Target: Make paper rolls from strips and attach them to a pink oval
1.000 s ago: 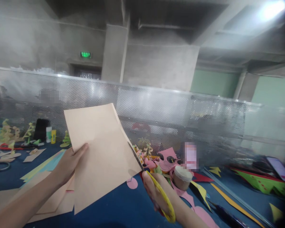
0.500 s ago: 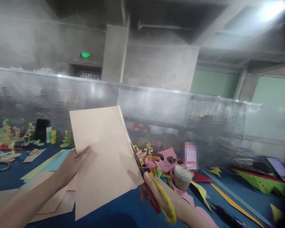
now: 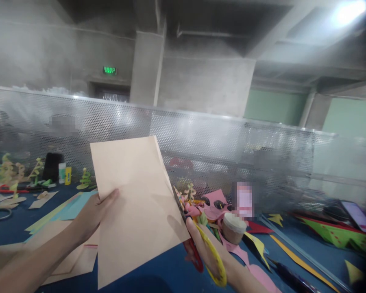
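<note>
My left hand (image 3: 102, 211) grips a sheet of beige paper (image 3: 134, 195) by its left edge, thumb on the near face, the other fingers hidden behind. The sheet is held up over the table, tilted. In my right hand (image 3: 207, 244) is a pair of scissors (image 3: 218, 266) with yellow and red handles; the fingers are through the loops. The dark blades lie along the sheet's right edge and are partly hidden by it. Below my left forearm lie more beige sheets (image 3: 67, 260) and light blue paper (image 3: 77, 205).
Pink paper scraps (image 3: 215, 203) are heaped behind the scissors, beside a lidded cup (image 3: 233, 228). Paper figures (image 3: 84, 179), a glue stick (image 3: 62, 173) and other scissors (image 3: 1, 213) are at the left. A green bag-like item (image 3: 332, 232) and a phone (image 3: 358, 215) sit right. A perforated metal partition (image 3: 198, 132) stands behind.
The paper has shifted slightly right and down, its right edge now nearer my right hand. Both hands keep their holds, and the scissors stay at that edge.
</note>
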Available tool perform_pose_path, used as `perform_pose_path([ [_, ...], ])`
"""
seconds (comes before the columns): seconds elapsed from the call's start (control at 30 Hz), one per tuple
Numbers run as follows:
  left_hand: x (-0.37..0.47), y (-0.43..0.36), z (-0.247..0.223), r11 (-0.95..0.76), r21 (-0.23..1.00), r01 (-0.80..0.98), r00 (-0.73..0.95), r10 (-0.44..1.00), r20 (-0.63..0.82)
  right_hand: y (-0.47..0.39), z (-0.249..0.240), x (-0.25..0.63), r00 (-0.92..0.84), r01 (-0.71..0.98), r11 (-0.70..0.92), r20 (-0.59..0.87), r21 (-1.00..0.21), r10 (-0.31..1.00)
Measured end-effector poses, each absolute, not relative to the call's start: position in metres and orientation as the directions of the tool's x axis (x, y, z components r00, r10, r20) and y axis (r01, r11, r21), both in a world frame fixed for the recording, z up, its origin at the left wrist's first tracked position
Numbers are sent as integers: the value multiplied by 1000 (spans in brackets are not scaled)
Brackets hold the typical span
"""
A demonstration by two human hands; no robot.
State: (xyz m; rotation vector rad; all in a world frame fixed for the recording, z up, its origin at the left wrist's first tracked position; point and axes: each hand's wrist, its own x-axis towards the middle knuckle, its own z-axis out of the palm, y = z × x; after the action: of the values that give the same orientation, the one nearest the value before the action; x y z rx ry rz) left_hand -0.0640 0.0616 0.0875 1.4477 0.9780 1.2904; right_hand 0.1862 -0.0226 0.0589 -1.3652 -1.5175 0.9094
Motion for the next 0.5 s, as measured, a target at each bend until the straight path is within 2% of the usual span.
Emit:
perform_pose_path([
  [0.17,-63,60,89,-257,966,-14,101,961,257,-23,63,182,49,331,97,119,-939,992],
  [0.4,-62,57,92,-237,969,-66,124,962,243,-23,64,179,29,350,91,108,-932,994],
  [0.5,-61,55,95,-237,969,-63,115,963,243,-22,63,179,54,392,122,156,-912,986],
])
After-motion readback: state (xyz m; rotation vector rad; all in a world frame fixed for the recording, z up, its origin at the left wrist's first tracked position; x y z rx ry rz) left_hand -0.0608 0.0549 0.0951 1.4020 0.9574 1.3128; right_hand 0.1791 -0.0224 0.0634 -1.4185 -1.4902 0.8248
